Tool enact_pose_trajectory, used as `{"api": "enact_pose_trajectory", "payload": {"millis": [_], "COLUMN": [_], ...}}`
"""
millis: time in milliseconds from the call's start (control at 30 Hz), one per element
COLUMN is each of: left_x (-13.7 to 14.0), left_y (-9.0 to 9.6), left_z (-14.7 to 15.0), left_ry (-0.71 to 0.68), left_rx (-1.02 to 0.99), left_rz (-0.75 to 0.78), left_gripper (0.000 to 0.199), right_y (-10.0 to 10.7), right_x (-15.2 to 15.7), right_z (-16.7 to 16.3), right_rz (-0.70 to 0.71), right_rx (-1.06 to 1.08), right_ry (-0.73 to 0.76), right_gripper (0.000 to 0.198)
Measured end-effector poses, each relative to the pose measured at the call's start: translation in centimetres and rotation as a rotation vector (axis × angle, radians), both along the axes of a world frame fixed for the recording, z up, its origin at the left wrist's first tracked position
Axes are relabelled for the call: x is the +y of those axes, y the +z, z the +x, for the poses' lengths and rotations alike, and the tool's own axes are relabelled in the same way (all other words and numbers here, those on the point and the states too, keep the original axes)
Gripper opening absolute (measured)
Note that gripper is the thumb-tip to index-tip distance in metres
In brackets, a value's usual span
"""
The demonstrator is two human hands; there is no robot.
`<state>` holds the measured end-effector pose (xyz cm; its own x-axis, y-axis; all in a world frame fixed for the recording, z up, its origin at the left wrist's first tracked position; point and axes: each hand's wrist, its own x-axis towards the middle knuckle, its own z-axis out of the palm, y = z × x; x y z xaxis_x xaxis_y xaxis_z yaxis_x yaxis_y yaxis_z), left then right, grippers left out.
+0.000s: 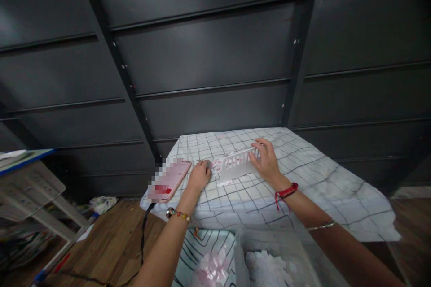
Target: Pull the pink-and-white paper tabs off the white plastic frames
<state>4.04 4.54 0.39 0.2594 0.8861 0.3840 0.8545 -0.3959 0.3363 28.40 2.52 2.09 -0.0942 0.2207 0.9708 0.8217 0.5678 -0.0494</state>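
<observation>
On the checked cloth stands a white slotted plastic basket, with its slotted side facing me. My right hand grips its right end, thumb on the near side and fingers over the rim. Small white and pink pieces lie at the basket's left end and show behind its slots; I cannot make out what they are. My left hand rests on the cloth beside these pieces, fingers curled together. Whatever its fingertips hold, if anything, is hidden.
A phone in a pink case lies left of my left hand, and a black cable hangs below it. Nearest me are a translucent bin of white pieces and a striped tray holding a clear plastic bag. Dark panels rise behind the table.
</observation>
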Motion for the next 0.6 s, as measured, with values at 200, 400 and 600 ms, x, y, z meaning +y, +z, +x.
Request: {"api": "enact_pose_trajectory", "payload": {"millis": [200,400,600], "left_x": [0.15,0.20,-0.03], "left_y": [-0.14,-0.19,0.15], "left_z": [-0.01,-0.06,-0.01], "left_ry": [-0.004,-0.043,-0.091], "left_rx": [-0.021,-0.066,-0.097], "left_rz": [0.045,0.089,0.124], "left_gripper": [0.032,0.029,0.029], "right_y": [-0.12,-0.11,-0.11], "right_x": [-0.11,-0.30,-0.62], "right_z": [0.27,0.22,0.52], "right_rz": [0.055,0.076,0.062], "right_rx": [0.018,-0.005,0.020], "right_ry": [0.027,0.045,0.069], "right_gripper": [0.027,0.026,0.027]}}
